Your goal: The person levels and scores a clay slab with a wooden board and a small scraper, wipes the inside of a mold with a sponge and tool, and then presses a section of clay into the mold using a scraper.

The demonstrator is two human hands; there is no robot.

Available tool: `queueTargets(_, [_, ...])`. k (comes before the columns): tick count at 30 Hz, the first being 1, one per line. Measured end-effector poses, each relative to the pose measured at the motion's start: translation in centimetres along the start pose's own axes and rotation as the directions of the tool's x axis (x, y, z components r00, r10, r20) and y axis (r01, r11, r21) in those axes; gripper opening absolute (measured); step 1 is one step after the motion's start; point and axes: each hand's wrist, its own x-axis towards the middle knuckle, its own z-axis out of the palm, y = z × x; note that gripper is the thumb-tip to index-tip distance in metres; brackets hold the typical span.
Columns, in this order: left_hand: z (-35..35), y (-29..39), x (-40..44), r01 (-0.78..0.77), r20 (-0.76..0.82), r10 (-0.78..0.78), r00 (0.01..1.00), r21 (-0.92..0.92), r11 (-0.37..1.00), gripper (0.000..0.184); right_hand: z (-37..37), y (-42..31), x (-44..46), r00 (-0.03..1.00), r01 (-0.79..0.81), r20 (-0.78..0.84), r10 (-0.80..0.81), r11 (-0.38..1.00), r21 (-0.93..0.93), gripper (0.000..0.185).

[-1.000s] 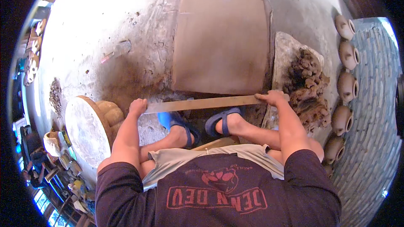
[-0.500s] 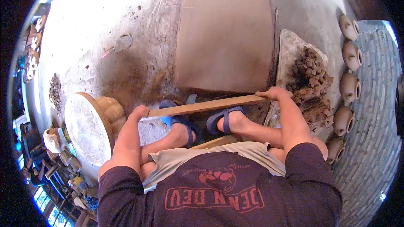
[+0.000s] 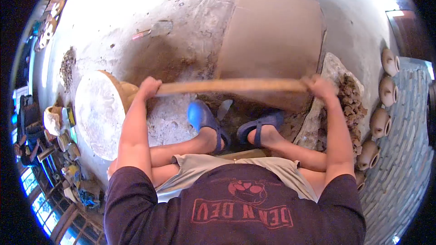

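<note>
A long wooden batten [image 3: 231, 85] stretches crosswise in front of me, blurred by motion. My left hand [image 3: 149, 87] is closed around one end of it, and my right hand [image 3: 320, 88] grips the other. Behind the batten lies a smooth, flat brown clay slab [image 3: 272, 36] on the floor. In this view the batten crosses the slab's near end; whether it touches the clay I cannot tell. Crumbly lumps of dark clay [image 3: 350, 100] sit on a pale board [image 3: 329, 70] beside my right forearm.
A round pale-topped disc [image 3: 97, 113] stands at the left. Several clay pots [image 3: 380, 122] line the right side along a brick surface [image 3: 402, 168]. A small flat tool [image 3: 141, 34] lies on the floor. My feet in blue clogs [image 3: 202, 115] are below the batten.
Both hands have carried the batten forward, away from my feet, and it now lies level instead of slanting. The camera view has also shifted, so the slab appears farther right.
</note>
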Motion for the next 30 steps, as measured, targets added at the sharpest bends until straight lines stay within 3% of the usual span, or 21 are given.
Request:
queueTargets(1, [0.3, -1.7, 0.7, 0.021, -0.101, -0.034, 0.994, -0.118, 0.993, 0.028, -1.8, -0.8, 0.7, 0.924, 0.102, -0.368, -0.103, 0.995, -0.021, 0.065])
queueTargets(2, [0.5, -3.3, 1.3, 0.028, -0.198, -0.076, 0.977, -0.235, 0.972, 0.029, -4.1, -1.5, 0.7, 0.708, 0.187, -0.681, -0.186, 0.98, -0.073, 0.054])
queueTargets(3, [-0.5, -3.4, 1.2, -0.052, -0.316, 0.029, 0.948, -0.065, 0.997, 0.039, -5.4, -3.4, -0.2, 0.645, 0.281, -0.731, -0.224, 0.959, -0.046, 0.048])
queueTargets(5, [-0.2, -3.3, 1.0, 0.102, -0.352, -0.258, 0.9, -0.407, 0.908, 0.04, -7.6, -10.0, -2.4, 0.49, 0.457, -0.828, -0.272, 0.889, -0.021, 0.035])
queueTargets(6, [0.3, -3.2, 1.6, 0.149, -0.334, -0.391, 0.857, -0.567, 0.81, 0.04, -5.6, -12.8, -2.8, 0.5, 0.647, -0.766, -0.403, 0.762, 0.022, 0.029])
queueTargets(7, [2.1, -4.3, 3.1, 0.208, -0.305, -0.469, 0.829, -0.611, 0.764, 0.049, -2.3, -15.1, -3.0, 0.525, 0.76, -0.615, -0.589, 0.65, 0.027, 0.025])
queueTargets(8, [1.7, -3.1, 3.6, 0.262, -0.266, -0.581, 0.769, -0.698, 0.666, 0.051, -1.0, -18.3, -5.6, 0.481, 0.855, -0.483, -0.732, 0.514, 0.073, 0.022])
queueTargets(9, [1.0, -1.2, 3.5, 0.3, -0.214, -0.68, 0.702, -0.776, 0.554, 0.054, 1.7, -21.8, -6.2, 0.459, 0.869, -0.153, -0.875, 0.478, -0.125, 0.017])
queueTargets(11, [0.3, 1.8, 3.9, 0.331, -0.1, -0.799, 0.593, -0.874, 0.355, 0.058, 11.9, -25.0, -6.0, 0.35, 0.934, -0.176, -0.92, 0.357, -0.011, 0.017])
queueTargets(12, [0.1, 2.6, 4.2, 0.334, -0.05, -0.83, 0.555, -0.9, 0.278, 0.06, 12.6, -26.9, -7.2, 0.395, 0.917, 0.096, -0.914, 0.386, -0.099, 0.018])
queueTargets(14, [-0.2, 3.1, 5.1, 0.345, 0.003, -0.875, 0.484, -0.92, 0.188, 0.062, 17.9, -28.0, -7.5, 0.356, 0.926, -0.056, -0.933, 0.36, -0.116, 0.02])
queueTargets(16, [1.4, 2.7, 6.7, 0.371, 0.008, -0.906, 0.423, -0.914, 0.166, 0.063, 21.2, -28.0, -7.7, 0.396, 0.9, -0.127, -0.91, 0.412, -0.145, 0.02])
queueTargets(17, [2.8, 1.8, 7.6, 0.326, 0.063, -0.894, 0.443, -0.941, 0.095, 0.066, 21.8, -28.0, -7.8, 0.418, 0.883, -0.163, -0.894, 0.442, -0.157, 0.02])
queueTargets(20, [2.1, 3.9, 8.1, 0.353, 0.064, -0.938, 0.34, -0.933, 0.064, 0.075, 20.7, -27.9, -7.9, 0.465, 0.87, -0.051, -0.884, 0.467, -0.157, 0.019])
queueTargets(23, [4.2, 2.7, 9.5, 0.414, 0.043, -0.937, 0.347, -0.903, 0.112, 0.087, 20.8, -28.6, -7.7, 0.538, 0.83, -0.042, -0.842, 0.538, -0.148, 0.019])
queueTargets(26, [3.1, 2.2, 8.5, 0.42, 0.106, -0.877, 0.468, -0.9, 0.116, 0.096, 19.8, -29.1, -7.8, 0.528, 0.82, -0.114, -0.842, 0.54, -0.191, 0.023])
queueTargets(27, [1.9, 2.2, 7.9, 0.541, 0.07, -0.875, 0.478, -0.809, 0.23, 0.091, 20.1, -29.3, -7.9, 0.529, 0.804, -0.146, -0.836, 0.549, -0.227, 0.024])
queueTargets(30, [2.4, 0.9, 8.8, 0.688, -0.153, -0.93, 0.333, -0.635, 0.351, 0.083, 20.0, -29.4, -8.7, 0.579, 0.775, -0.141, -0.803, 0.596, -0.21, 0.025])
